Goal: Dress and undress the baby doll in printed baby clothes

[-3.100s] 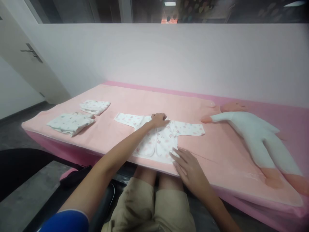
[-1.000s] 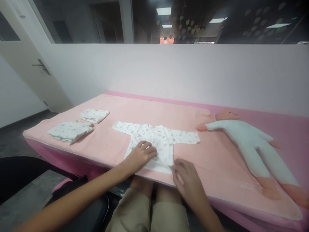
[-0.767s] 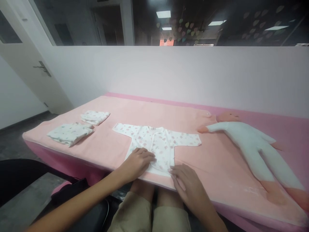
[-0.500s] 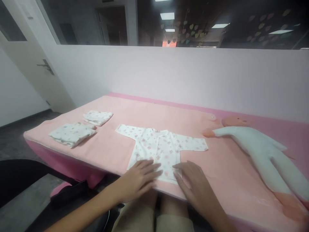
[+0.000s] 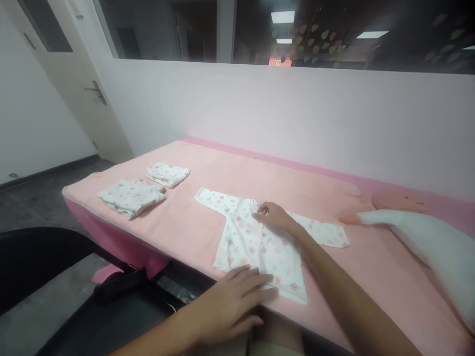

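In the head view, a small printed shirt is lying with its sleeves spread, around the middle of the frame, on the pink-covered table. Your left hand, at lower centre, is stretching its fingers loosely over the shirt's bottom edge, gripping nothing. Your right hand, near the centre, is curling its fingers at the collar; whether they are pinching cloth, you cannot tell. Two folded garments are resting at left, and a doll is lying at the right edge.
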Demonstrator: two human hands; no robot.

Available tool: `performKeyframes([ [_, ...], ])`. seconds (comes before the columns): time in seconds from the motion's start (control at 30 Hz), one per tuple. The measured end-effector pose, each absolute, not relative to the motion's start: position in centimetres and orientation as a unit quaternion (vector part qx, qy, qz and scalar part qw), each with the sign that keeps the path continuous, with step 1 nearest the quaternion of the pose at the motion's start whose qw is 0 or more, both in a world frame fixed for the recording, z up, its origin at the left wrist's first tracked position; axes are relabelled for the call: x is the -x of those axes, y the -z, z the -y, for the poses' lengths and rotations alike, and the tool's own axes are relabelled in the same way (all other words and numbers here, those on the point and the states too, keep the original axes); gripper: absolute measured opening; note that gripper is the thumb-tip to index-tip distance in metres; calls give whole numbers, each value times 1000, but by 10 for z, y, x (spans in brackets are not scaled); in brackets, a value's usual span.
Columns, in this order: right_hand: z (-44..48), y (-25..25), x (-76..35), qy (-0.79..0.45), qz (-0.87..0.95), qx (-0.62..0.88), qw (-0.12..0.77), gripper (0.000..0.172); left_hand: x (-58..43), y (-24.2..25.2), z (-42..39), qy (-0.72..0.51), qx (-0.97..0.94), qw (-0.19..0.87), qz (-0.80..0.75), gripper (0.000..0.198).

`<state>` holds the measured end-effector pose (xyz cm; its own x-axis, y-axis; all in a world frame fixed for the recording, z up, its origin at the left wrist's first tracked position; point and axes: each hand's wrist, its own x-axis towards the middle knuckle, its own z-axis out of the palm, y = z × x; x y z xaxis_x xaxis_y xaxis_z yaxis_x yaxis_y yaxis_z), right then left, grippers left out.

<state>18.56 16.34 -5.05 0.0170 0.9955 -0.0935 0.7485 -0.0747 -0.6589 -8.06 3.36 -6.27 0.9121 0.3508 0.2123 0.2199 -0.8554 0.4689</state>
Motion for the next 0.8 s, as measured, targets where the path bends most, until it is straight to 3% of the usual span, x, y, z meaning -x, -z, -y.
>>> performKeyframes([
  [0.27,-173,33,-186,-362,598,683,213,40,89,76,-31,-201,-934,140,-258,59],
  [0.5,-171,30,-191,-399,543,708,209,68,117,85,-31,-194,-933,74,-295,54],
  [0.67,-170,31,-187,-453,550,655,252,57,113,74,-34,-224,-898,133,-356,30],
  [0.8,-166,34,-184,-465,562,624,281,52,103,60,-45,-206,-897,142,-364,25],
])
